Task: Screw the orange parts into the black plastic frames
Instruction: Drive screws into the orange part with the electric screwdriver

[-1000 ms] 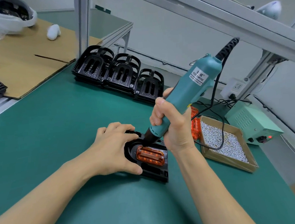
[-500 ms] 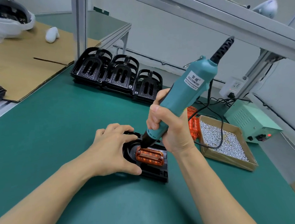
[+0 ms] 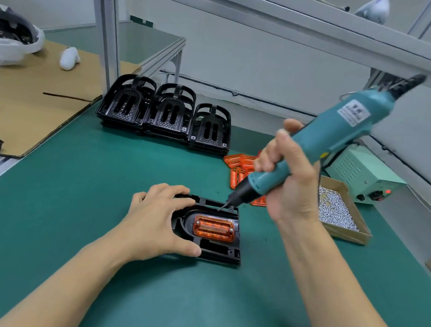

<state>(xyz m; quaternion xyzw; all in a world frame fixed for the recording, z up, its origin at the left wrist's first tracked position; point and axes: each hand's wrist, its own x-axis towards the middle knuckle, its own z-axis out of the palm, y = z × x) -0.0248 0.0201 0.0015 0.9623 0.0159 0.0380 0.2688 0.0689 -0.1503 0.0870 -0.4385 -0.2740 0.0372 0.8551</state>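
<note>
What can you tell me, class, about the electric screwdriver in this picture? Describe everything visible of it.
The electric screwdriver has a long teal body that looks plastic, a white label near the top, a black nose with a thin metal bit, and a black cable boot at the rear. The right hand grips its lower body. It is tilted, rear up to the right, slightly blurred. The bit tip hangs just above the far edge of the black frame, apparently not touching.

The screwdriver (image 3: 337,137) label is blurred; the left hand (image 3: 159,220) hides the frame's (image 3: 217,252) left end
</note>
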